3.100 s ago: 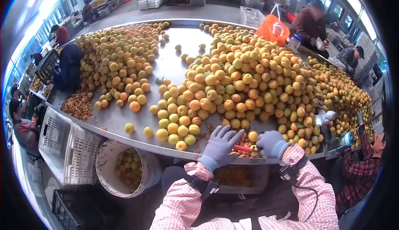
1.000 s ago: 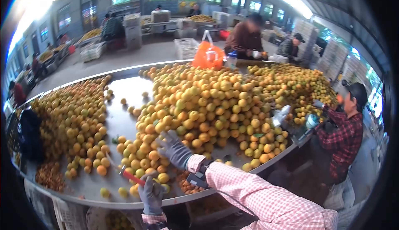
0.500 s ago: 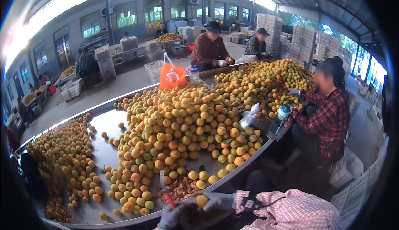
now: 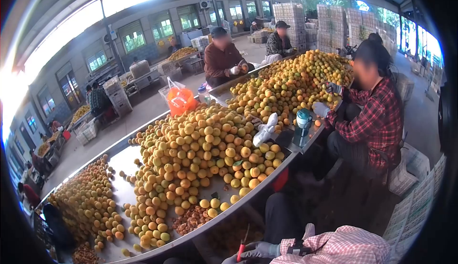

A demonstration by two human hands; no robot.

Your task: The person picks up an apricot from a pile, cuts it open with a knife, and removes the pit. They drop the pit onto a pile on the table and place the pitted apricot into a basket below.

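Observation:
At the bottom edge, my gloved left hand (image 4: 231,259) is closed on a red-handled tool (image 4: 241,251) whose thin metal blade points up. Most of that hand is cut off by the frame. Close beside it is my gloved right hand (image 4: 261,250), below a pink checked sleeve with a dark band at the wrist. Its fingers are bent and partly hidden, and no fruit shows in it. Beyond both hands, a large heap of apricots (image 4: 191,149) covers the metal table (image 4: 119,161). A small pile of brown pits or scraps (image 4: 192,219) lies by the near rim.
A person in a red checked shirt (image 4: 369,116) sits at the right, near a teal bottle (image 4: 303,121) and a white plastic bag (image 4: 265,130). Two people sit across the table. An orange bag (image 4: 181,101) stands at the far rim. Crates (image 4: 410,166) are at the right.
The view has turned right and shifted. My hands have dropped away from the table rim and closer together. The apricot in my right hand is out of sight; the red-handled tool stays in my left.

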